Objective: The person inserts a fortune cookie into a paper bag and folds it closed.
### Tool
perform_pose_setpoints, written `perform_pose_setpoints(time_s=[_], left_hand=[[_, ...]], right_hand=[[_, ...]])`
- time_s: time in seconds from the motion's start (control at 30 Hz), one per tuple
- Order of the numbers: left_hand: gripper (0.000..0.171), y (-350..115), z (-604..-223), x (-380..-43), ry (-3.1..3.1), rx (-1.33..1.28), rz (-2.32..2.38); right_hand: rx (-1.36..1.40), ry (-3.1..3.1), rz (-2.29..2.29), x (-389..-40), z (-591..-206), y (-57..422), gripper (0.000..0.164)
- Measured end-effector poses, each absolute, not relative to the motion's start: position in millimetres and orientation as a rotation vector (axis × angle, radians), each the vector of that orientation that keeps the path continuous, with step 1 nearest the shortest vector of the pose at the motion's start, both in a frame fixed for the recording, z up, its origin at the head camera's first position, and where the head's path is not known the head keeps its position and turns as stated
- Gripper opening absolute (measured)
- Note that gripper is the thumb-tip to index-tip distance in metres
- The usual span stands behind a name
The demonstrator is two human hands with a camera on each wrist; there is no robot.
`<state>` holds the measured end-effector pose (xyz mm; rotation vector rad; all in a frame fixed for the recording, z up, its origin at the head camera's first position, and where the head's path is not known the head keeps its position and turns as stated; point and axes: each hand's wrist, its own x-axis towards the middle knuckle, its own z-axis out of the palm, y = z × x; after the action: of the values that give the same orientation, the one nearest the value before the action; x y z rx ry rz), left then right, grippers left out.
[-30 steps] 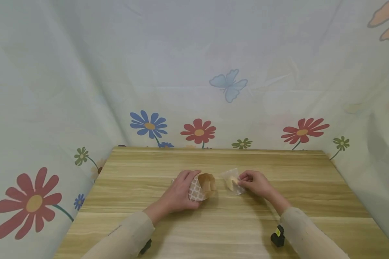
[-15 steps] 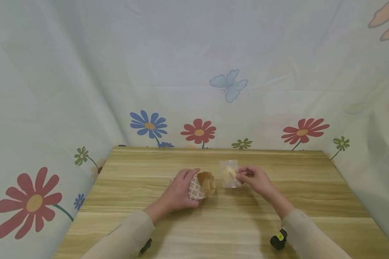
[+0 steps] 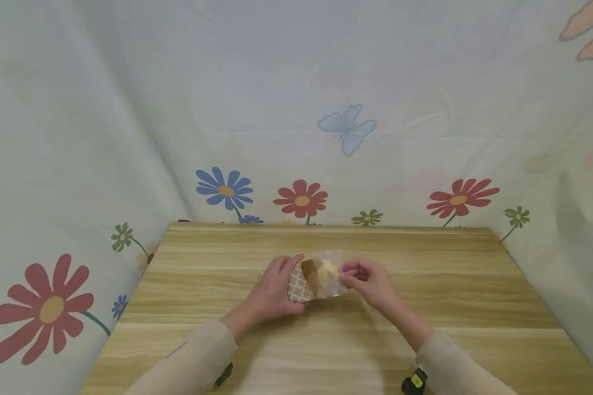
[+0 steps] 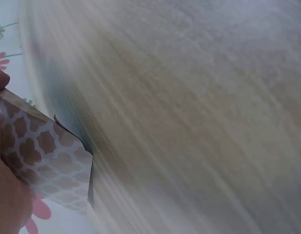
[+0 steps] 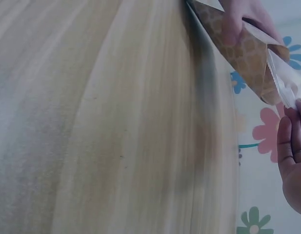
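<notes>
A brown paper bag with a white lattice pattern [image 3: 300, 285] lies on its side on the table, its mouth turned to the right. My left hand [image 3: 275, 291] grips it from above, thumb and fingers round its sides; the left wrist view shows the bag's closed end [image 4: 57, 161]. Between thumb and fingertips my right hand [image 3: 370, 282] pinches a small clear packet [image 3: 329, 272] with something pale yellow inside. The packet is at the bag's mouth, overlapping it in the head view. In the right wrist view the packet's edge [image 5: 287, 80] meets the bag's opening.
The wood-grain table [image 3: 425, 258] stretches out around both hands. Behind it hangs a pale cloth [image 3: 257, 109] printed with flowers and butterflies. A black device with a yellow label [image 3: 415, 381] sits by the right sleeve.
The right hand has lifted the clear packet and carried it left to the bag's mouth. The left hand and the bag have stayed nearly in place.
</notes>
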<state>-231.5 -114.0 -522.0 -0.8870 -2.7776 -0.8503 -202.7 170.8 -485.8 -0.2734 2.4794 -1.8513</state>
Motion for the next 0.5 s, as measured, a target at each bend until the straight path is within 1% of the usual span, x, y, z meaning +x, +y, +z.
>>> perform_pose_setpoints(time_s=[0.13,0.33,0.5], left_hand=[[0.113,-112.8,-522.6,-231.1,-2.776,-0.894,-0.814],[0.113,-112.0,-523.8,-230.6,-2.770,-0.896,-0.784],[0.113,-111.4,-524.2,-230.3,-2.746,-0.952,-0.754]], right_hand=[[-0.273,2.445,-1.836,-199.3,-488.7,168.7,0.019],[-0.313,2.380,-1.806,-196.4,-491.3,168.6,0.022],[-0.307,2.382,-1.719,-198.9,-488.4,176.4,0.023]])
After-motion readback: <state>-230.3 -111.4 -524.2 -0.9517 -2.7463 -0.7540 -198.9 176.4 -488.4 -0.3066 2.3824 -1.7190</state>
